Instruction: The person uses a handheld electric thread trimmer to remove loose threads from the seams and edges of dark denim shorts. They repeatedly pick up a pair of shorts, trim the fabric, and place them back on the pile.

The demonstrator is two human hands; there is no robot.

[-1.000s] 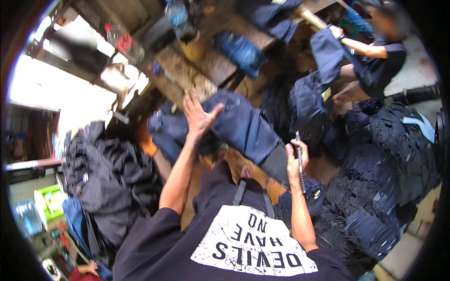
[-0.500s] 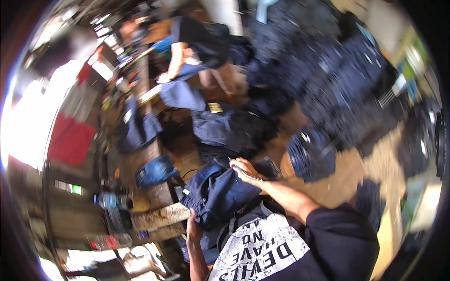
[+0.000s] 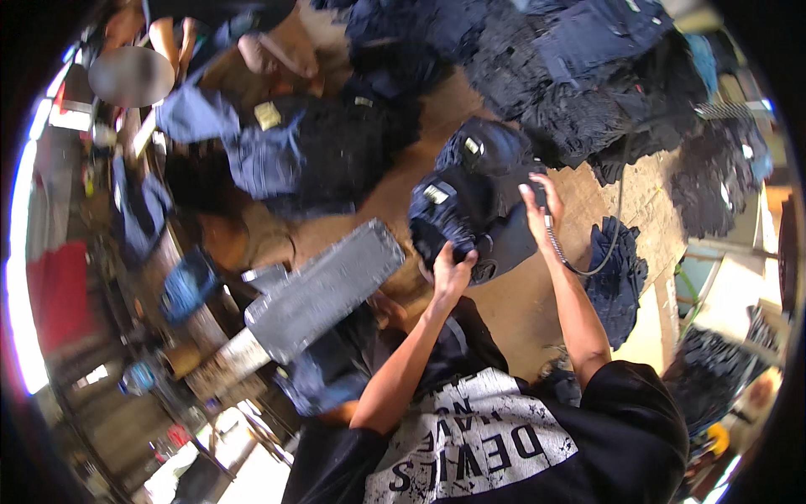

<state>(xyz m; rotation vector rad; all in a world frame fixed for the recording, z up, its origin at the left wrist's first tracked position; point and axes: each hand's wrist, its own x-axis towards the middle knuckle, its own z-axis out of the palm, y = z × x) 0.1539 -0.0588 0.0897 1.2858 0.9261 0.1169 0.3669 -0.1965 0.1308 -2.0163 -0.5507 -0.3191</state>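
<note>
My left hand [image 3: 453, 270] is closed on the near edge of a dark navy folded garment [image 3: 437, 223] with a pale tag. Just right of it, my right hand [image 3: 541, 206] reaches to the far side of the dark pile. Its thumb and fingers are bent around something black that I cannot make out. A second bundle of dark garments [image 3: 483, 147], also tagged, lies right behind. To the left of my forearm, a long grey board [image 3: 327, 290] lies slanted with a bare top.
Large heaps of dark garments [image 3: 571, 101] fill the back right. More clothes [image 3: 294, 160] lie at the back left near another person's arm [image 3: 164, 42]. A dark stack [image 3: 617, 281] sits on the right. A thin cord [image 3: 620, 193] hangs by my right wrist. Blue cloth [image 3: 189, 286] rests on a beam.
My view has turned rightward. The dark blue garment has left my lap area, baring the grey board. Both hands have moved forward and right to the dark bundles.
</note>
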